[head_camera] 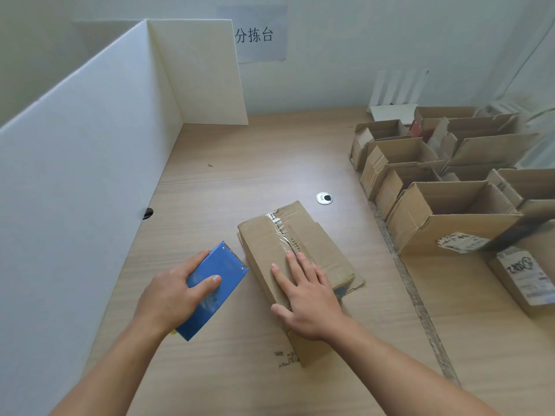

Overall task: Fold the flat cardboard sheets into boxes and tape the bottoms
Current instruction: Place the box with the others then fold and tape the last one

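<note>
A brown cardboard box [270, 244] lies bottom-up on the wooden table [240, 163], its flaps closed. A strip of clear tape [280, 228] runs along the centre seam. My right hand [306, 295] lies flat on the near part of the box, fingers straight, pressing over the seam. Left of the box, my left hand [174, 292] grips a blue tape dispenser [214, 283], thumb on its top face; its toothed front edge almost touches the box's left side.
Several open folded boxes [444, 205] crowd the table's right side, some with shipping labels. A white partition [90, 163] walls off the left and back left. A metal cable grommet [324, 198] sits just beyond the box.
</note>
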### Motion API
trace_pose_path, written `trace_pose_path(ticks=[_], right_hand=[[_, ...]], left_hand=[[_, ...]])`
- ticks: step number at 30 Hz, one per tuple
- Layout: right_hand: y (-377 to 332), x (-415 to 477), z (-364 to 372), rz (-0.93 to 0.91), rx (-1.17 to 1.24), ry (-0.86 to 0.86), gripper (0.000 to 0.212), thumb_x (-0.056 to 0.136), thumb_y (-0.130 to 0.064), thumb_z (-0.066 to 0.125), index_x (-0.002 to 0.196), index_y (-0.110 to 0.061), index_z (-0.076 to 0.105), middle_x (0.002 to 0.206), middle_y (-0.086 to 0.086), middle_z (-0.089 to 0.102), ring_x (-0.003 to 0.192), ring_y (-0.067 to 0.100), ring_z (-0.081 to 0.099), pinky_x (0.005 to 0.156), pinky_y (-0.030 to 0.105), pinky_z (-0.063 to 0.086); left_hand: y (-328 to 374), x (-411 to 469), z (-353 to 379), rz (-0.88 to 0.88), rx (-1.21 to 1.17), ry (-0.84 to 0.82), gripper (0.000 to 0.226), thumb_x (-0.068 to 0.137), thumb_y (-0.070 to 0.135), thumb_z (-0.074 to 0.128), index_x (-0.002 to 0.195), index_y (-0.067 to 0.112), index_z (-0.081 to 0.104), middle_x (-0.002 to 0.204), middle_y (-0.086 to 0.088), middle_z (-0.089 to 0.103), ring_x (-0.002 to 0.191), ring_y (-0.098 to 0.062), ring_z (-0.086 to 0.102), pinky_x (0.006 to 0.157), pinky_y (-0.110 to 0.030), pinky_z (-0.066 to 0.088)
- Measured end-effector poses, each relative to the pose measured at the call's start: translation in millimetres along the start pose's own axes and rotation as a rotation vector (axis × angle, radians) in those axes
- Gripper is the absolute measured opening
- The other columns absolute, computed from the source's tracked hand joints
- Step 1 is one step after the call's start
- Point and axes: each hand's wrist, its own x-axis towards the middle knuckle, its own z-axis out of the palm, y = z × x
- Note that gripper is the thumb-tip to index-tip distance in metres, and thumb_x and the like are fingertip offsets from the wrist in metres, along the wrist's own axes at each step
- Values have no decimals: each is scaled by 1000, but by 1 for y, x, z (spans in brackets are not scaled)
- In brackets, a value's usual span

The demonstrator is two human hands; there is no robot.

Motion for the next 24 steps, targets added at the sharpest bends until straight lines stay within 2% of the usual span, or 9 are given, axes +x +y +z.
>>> trace_pose_path(ticks=[4, 10, 12, 14, 18, 24], right_hand=[[5, -1, -2, -31, 17, -48, 92, 70, -75, 1, 155, -41, -5, 163, 5, -25, 148, 21, -27, 115, 34, -17], [13, 1, -7, -76, -4, -96, 92, 74, -89, 9, 155, -45, -4, 163, 2, -24, 149, 18, -25, 118, 37, -13], [15, -3, -7, -80, 10, -73, 75, 90, -75, 19, 155, -45, -2, 164, 2, -22, 149, 17, -24, 118, 36, -14], [15, -6, -7, -78, 33, -55, 67, 97, -61, 29, 156, -44, 0, 164, 1, -21, 149, 17, -24, 118, 36, -14], [13, -7, -7, -73, 58, -48, 68, 97, -53, 36, 156, -44, 4, 164, 2, -20, 149, 17, -23, 119, 37, -12], [20, -10, -10, -129, 26, -119, 74, 94, -52, 43, 156, -43, 4, 164, 1, -22, 149, 16, -24, 119, 37, -11]], left_hand=[[0, -6, -1, -25, 11, 19, 48, 88, 52, 63, 133, 59, 47, 96, 22, 65, 89, -6, 59, 78, -37, 52], [4, -18, 1, -26, -6, 30, 59, 76, 65, 56, 134, 58, 47, 102, 19, 66, 94, -10, 60, 81, -37, 52], [6, -22, 2, -24, -3, 34, 57, 80, 63, 60, 135, 57, 47, 102, 18, 67, 94, -10, 60, 81, -38, 52], [9, -28, 4, -25, -3, 39, 58, 77, 65, 57, 134, 58, 47, 100, 19, 67, 93, -9, 60, 80, -38, 52], [15, -38, 7, -24, -6, 50, 51, 85, 56, 64, 133, 58, 47, 98, 20, 66, 91, -8, 60, 81, -37, 52], [13, -48, 6, -29, -22, 69, 52, 83, 60, 60, 133, 59, 47, 100, 20, 66, 91, -7, 60, 81, -37, 52]])
